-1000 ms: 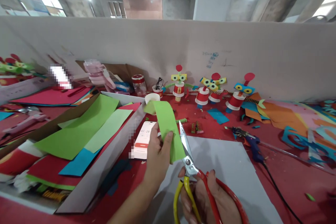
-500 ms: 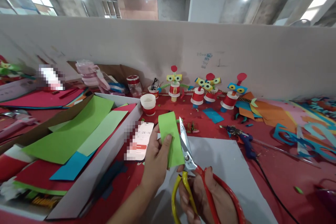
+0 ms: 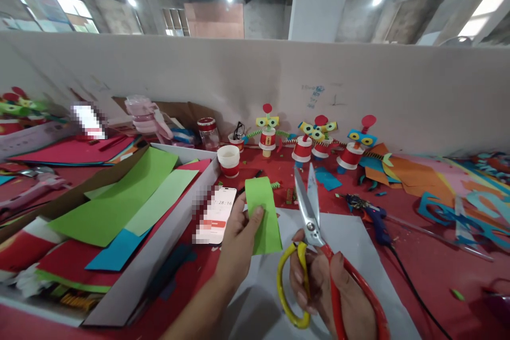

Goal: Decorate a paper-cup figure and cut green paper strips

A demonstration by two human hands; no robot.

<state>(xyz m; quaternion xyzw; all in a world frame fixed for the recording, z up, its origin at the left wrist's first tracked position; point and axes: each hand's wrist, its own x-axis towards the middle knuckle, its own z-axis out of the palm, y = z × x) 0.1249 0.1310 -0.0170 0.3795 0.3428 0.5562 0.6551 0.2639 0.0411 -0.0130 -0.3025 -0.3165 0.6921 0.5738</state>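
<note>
- The left hand [image 3: 241, 234] has its grip closed, thumb in front, on a bright-green folded paper strip [image 3: 270, 231].
- That strip is held upright, above the near-left part of a flat pale-grey sheet [image 3: 370, 255] on the red tabletop [image 3: 430, 271].
- The right hand [image 3: 353, 292] has its grip wrapped around the yellow and red handles of silver-bladed scissors [image 3: 313, 227].
- Their blades stand slightly parted, pointing away from the person, just right of the strip and apart from it.
- A lit white-screened phone [image 3: 219, 212] lies left of the strip, beside a white open box [image 3: 131, 287] holding coloured paper.
</note>
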